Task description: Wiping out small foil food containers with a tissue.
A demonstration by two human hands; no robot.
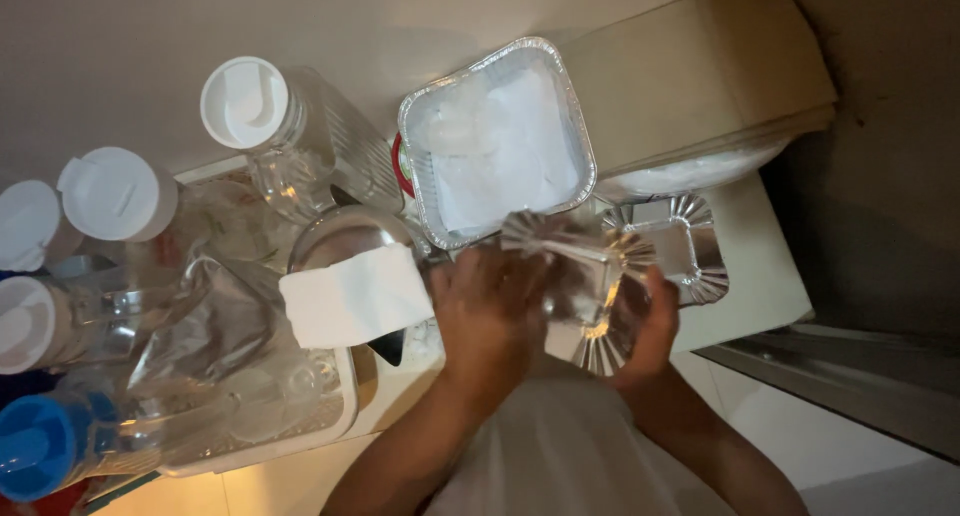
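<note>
Both of my hands hold a small square foil tray [585, 286] with a crimped rim, tilted on edge in front of me. My left hand [490, 311] grips its left side and my right hand [650, 326] cups its right and lower edge. A second foil tray of the same kind [690, 246] lies flat just behind, on a white surface. Beyond my hands stands a larger foil container [500, 141] with white pieces inside. The picture is blurred around my hands.
A folded white cloth or paper [355, 296] lies over a round metal lid [345, 231] to the left. Several clear plastic bottles with white caps [245, 101] and one with a blue cap [35, 446] stand at left. A cardboard box [700, 66] sits behind.
</note>
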